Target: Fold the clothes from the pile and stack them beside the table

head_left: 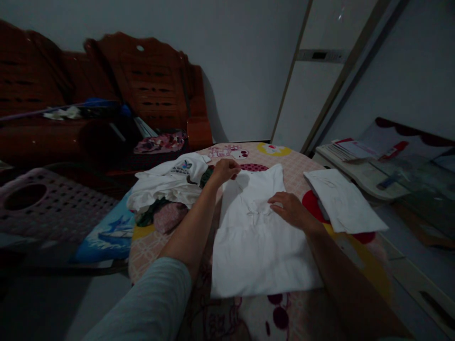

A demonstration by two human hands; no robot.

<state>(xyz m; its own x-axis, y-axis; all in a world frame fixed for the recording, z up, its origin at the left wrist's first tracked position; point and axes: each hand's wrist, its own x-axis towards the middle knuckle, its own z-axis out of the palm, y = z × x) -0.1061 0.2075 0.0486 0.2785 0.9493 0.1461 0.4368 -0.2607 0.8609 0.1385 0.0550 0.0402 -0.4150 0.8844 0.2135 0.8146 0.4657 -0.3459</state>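
Observation:
A white garment (261, 265) lies spread in the middle of the round table, with a small tie or bow at its centre and some wrinkles around it. At its upper left edge, my left hand (226, 171) is closed, with the fingertips pinching the cloth near a shadowed fold. My right hand (292, 209) is over the garment's right side, beside the bow, its fingers loosely bent and its thumb apart. Whether its fingertips press on the cloth I cannot tell.
A heap of clothes (159, 189), white on top, sits on the left of the table. A folded white garment (343, 199) lies on the right. The patterned tablecloth (284, 158) covers the table. Behind stand wooden chairs (149, 80); a side stand with papers (355, 149) is at right.

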